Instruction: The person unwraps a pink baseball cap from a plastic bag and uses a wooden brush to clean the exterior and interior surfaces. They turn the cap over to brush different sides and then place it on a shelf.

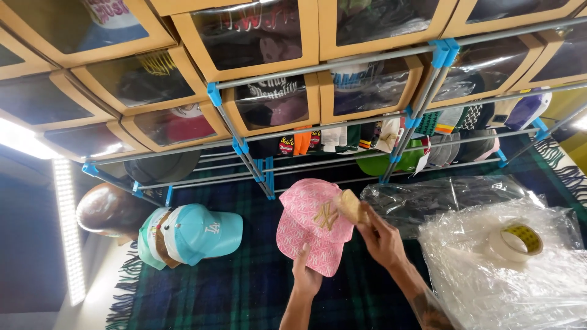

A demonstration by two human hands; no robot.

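A pink cap [312, 226] lies on a green plaid blanket [244, 287]. The left hand [306, 275] pinches its near brim; the right hand [379, 238] grips a tan brush [351, 206] against the crown. The cap looks light and soft, best held by its stiffer brim.

A dark green tartan blanket [244, 287] covers the floor, and everything else sits around it. At its left part lies a turquoise cap [199, 232] nested over a stack of other caps. Beyond that, off the blanket's left edge, is a rounded brown object [104, 211], perhaps a helmet; the view there is too dim to tell. On the blanket's right part lie crumpled clear plastic bags [489, 275], with a roll of tape [513, 241] on top. Along the blanket's far edge stands a grey metal rack [244, 153] with blue joints, carrying windowed cardboard boxes [263, 101] and a row of caps [379, 140].
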